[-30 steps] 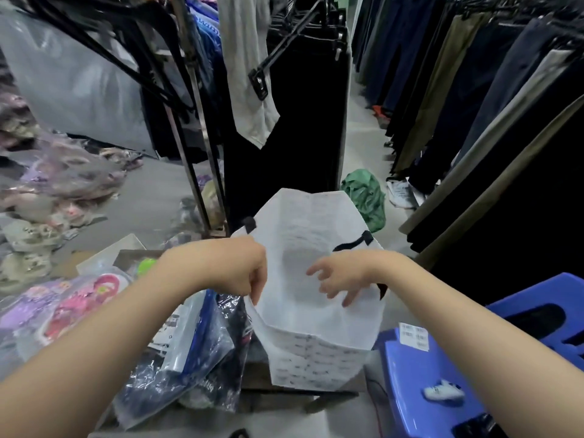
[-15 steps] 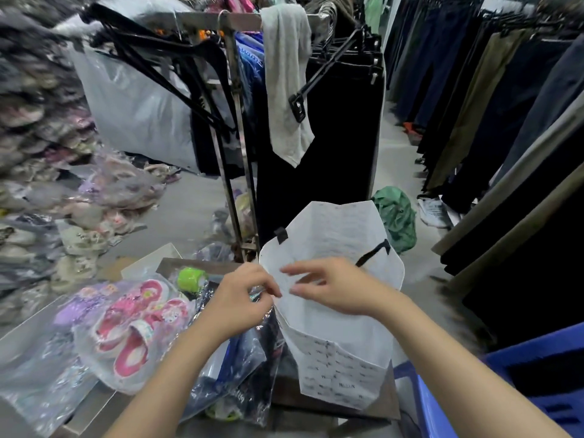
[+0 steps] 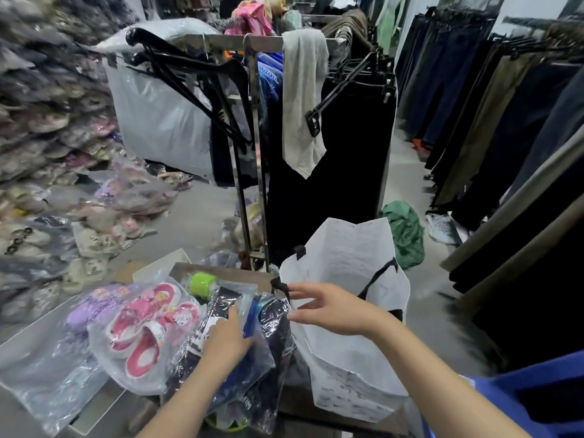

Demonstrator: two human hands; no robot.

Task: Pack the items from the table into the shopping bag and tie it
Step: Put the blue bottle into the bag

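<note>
A white shopping bag (image 3: pixel 350 267) with black handles stands open at the table's right end. My right hand (image 3: pixel 331 308) hovers at its near left rim, fingers spread, holding nothing. My left hand (image 3: pixel 226 338) lies on a clear plastic packet of dark clothing (image 3: pixel 240 368) left of the bag, its fingers curling onto the packet. Further left are pink sandals in a clear bag (image 3: pixel 148 330), a purple packet (image 3: pixel 94 305) and a green roll (image 3: pixel 202 281).
A metal clothes rack (image 3: pixel 252 121) with hangers and dark trousers stands just behind the table. Bagged footwear is heaped at the left. Trousers hang along the right. A green cloth (image 3: pixel 404 232) lies on the floor, and a blue plastic stool (image 3: pixel 505 399) is at the lower right.
My left hand left the bag's rim and dropped onto the dark clothing packet. My right hand stayed at the bag's rim with its fingers spread. The view tilted up and left.
</note>
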